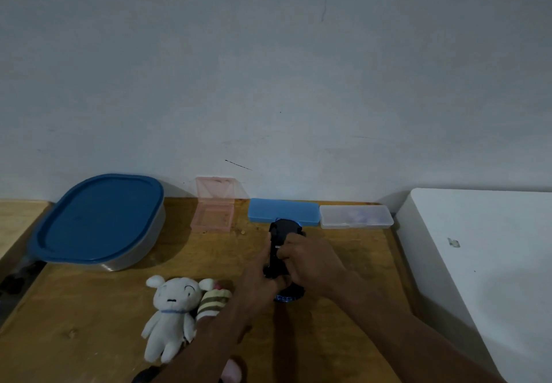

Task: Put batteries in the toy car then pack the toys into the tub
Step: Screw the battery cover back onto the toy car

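Lidded blue-topped plastic tub [98, 221] set at the left rear of the wooden table [343, 338], open pink plastic case [213, 209], blue flat case [283, 211] and clear plastic box [355, 217] ranged rightward along the wall, black toy car [279, 242] held before the blue flat case, white plush dog [171, 314] laid at front left, striped plush toy [212, 300] just to its right.

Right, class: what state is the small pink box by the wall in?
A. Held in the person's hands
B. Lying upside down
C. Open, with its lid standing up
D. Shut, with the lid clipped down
C: the pink box sits open on the table, lid upright against the wall.
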The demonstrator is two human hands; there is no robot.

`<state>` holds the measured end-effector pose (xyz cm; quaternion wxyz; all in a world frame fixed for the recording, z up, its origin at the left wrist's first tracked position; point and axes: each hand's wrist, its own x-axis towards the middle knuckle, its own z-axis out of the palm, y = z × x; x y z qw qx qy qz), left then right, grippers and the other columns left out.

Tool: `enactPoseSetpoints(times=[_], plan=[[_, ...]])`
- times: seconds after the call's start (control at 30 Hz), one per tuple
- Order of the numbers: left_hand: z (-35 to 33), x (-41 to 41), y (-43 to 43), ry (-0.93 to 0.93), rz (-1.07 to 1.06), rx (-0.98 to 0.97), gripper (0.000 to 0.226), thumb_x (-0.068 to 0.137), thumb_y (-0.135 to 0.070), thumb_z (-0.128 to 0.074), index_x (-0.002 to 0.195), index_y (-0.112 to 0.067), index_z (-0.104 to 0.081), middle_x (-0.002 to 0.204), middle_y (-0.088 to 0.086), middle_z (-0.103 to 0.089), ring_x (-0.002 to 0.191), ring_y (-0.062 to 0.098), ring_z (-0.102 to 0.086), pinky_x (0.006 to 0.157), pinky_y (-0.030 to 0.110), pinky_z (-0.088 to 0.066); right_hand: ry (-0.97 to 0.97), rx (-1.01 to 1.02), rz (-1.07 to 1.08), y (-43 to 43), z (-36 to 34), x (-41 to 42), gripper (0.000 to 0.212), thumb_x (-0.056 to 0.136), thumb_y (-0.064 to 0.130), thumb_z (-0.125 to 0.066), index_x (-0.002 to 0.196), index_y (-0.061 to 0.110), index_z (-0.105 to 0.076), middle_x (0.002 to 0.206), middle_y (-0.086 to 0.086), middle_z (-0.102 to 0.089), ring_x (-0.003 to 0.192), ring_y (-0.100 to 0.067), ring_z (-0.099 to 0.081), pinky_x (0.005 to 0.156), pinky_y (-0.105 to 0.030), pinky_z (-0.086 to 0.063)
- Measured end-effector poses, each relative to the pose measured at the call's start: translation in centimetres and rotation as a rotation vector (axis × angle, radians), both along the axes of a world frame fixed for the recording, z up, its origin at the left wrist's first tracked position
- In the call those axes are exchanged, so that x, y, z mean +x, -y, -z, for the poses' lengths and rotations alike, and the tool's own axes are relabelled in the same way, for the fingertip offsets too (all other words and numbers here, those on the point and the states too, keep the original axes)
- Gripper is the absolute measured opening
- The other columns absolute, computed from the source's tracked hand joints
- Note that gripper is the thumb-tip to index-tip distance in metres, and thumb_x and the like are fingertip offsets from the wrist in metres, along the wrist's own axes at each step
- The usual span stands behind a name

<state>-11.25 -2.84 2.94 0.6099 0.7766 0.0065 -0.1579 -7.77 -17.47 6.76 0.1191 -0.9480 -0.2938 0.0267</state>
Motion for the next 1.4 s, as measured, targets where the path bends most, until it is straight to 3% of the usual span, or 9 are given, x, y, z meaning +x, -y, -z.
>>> enactPoseSetpoints(times=[0.1, 0.17, 0.3, 0.5, 0.6, 0.73, 0.93, 1.2, 1.4], plan=[[-0.7, 0.6, -0.1, 0.012, -0.04, -0.034, 0.066, 0.085, -0.011, -0.072, 0.131, -0.047, -0.041, 0.117, -0.015, -0.062, 0.105, 0.002, -0.06, 0.071, 0.011, -0.052, -0.047, 0.16, 0.131, 0.2, -0.1, 0.1, 0.032, 0.086, 0.026, -0.05, 0.112, 0.024, -0.068, 0.094, -0.002, -0.069, 0.074, -0.016, -0.061, 0.065, -0.026, -0.049], [-1.0, 1.0, -0.1, 0.017, -0.044, -0.053, 0.061, 0.085, -0.008, -0.071, 0.125, -0.048, -0.048, 0.114, -0.014, -0.065, 0.103, 0.004, -0.063, 0.073, 0.015, -0.054, -0.085, 0.245, 0.224, 0.3, -0.3, 0.2, 0.026, 0.088, 0.025, -0.049, 0.109, 0.023, -0.063, 0.089, -0.002, -0.068, 0.071, -0.012, -0.059, 0.061, -0.019, -0.044], [-1.0, 1.2, -0.5, 0.009, -0.071, -0.073, 0.068, 0.084, 0.0, -0.067, 0.123, -0.051, -0.046, 0.118, -0.009, -0.066, 0.108, 0.012, -0.063, 0.086, 0.029, -0.056, -0.179, 0.484, 0.344, 0.3, -1.1, 0.6, 0.012, 0.094, 0.012, -0.043, 0.098, 0.023, -0.047, 0.097, -0.002, -0.058, 0.084, -0.012, -0.055, 0.063, -0.017, -0.044], [-1.1, 1.1, -1.2, -0.009, -0.114, -0.059, 0.081, 0.084, -0.003, -0.069, 0.145, -0.04, -0.031, 0.124, -0.007, -0.063, 0.112, 0.015, -0.06, 0.087, 0.027, -0.052, -0.265, 0.663, 0.497, 0.8, -1.6, 0.7, 0.018, 0.097, 0.011, -0.047, 0.105, 0.019, -0.06, 0.108, -0.001, -0.041, 0.093, -0.003, -0.047, 0.067, -0.005, -0.041], [-1.2, 1.4, -1.4, 0.0, -0.118, -0.032, 0.084, 0.082, -0.007, -0.071, 0.148, -0.039, -0.029, 0.124, -0.007, -0.064, 0.113, 0.017, -0.061, 0.096, 0.039, -0.052, -0.303, 0.7, 0.498, 1.2, -1.3, 0.5, 0.026, 0.095, 0.014, -0.053, 0.119, 0.023, -0.058, 0.108, 0.003, -0.053, 0.097, -0.008, -0.053, 0.077, -0.014, -0.041], [-1.3, 1.7, -1.3, 0.014, -0.104, -0.027, 0.09, 0.082, -0.008, -0.072, 0.15, -0.038, -0.023, 0.124, -0.006, -0.064, 0.109, 0.015, -0.063, 0.095, 0.041, -0.053, -0.311, 0.905, 0.577, 1.2, -1.3, 0.5, 0.021, 0.084, 0.013, -0.07, 0.098, 0.026, -0.062, 0.09, 0.005, -0.065, 0.087, -0.014, -0.064, 0.075, -0.03, -0.056], [-1.3, 1.8, -0.9, 0.044, -0.105, -0.032, 0.088, 0.081, -0.005, -0.072, 0.149, -0.039, -0.026, 0.127, -0.005, -0.063, 0.112, 0.016, -0.062, 0.095, 0.04, -0.054, -0.26, 1.02, 0.735, 1.0, -1.2, 0.5, 0.014, 0.074, 0.021, -0.081, 0.078, 0.015, -0.068, 0.077, 0.001, -0.072, 0.072, -0.012, -0.07, 0.066, -0.029, -0.058], [-1.1, 1.6, -0.6, 0.019, -0.131, -0.058, 0.096, 0.08, -0.005, -0.073, 0.151, -0.043, -0.019, 0.126, -0.005, -0.064, 0.111, 0.017, -0.063, 0.098, 0.045, -0.052, -0.335, 1.249, 0.827, -0.3, 0.1, -0.3, 0.01, 0.082, 0.003, -0.072, 0.087, 0.01, -0.068, 0.089, -0.01, -0.071, 0.082, -0.019, -0.071, 0.068, -0.026, -0.06], [-1.1, 1.6, -0.5, 0.026, -0.169, -0.07, 0.095, 0.08, -0.003, -0.072, 0.149, -0.044, -0.022, 0.122, -0.003, -0.066, 0.111, 0.018, -0.063, 0.099, 0.047, -0.051, -0.324, 1.278, 0.873, -0.6, 0.0, -0.1, 0.011, 0.08, 0.004, -0.074, 0.083, 0.012, -0.066, 0.084, -0.008, -0.07, 0.077, -0.017, -0.071, 0.064, -0.024, -0.059]])
